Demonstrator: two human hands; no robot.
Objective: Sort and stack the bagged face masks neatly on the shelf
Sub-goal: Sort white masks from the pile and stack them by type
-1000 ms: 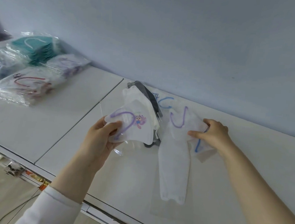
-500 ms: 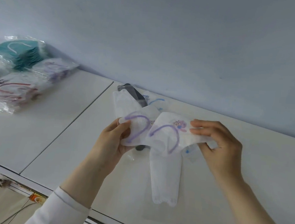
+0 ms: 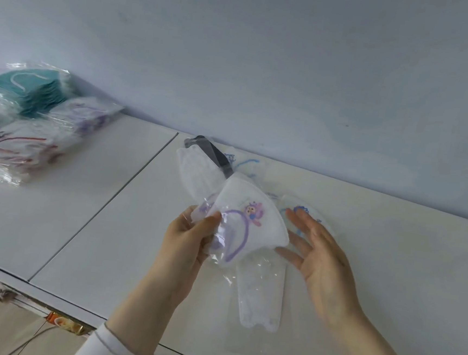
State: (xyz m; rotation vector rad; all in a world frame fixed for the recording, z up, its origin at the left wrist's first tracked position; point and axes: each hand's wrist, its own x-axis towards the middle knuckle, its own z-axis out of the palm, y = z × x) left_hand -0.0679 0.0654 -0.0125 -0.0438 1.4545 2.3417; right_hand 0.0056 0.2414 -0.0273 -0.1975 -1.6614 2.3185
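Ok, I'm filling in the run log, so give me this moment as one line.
left hand: grips purple-loop bagged masks | right hand: open beside them | sorted stacks: far left of shelf

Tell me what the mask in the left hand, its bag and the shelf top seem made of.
The mask gripped by the left hand: soft white nonwoven fabric by its look, matte, stitched-looking edge. Its bag: thin clear plastic film, glossy, crinkled, catching glints. The shelf top: smooth white panel, perhaps laminate or painted board; faint sheen.
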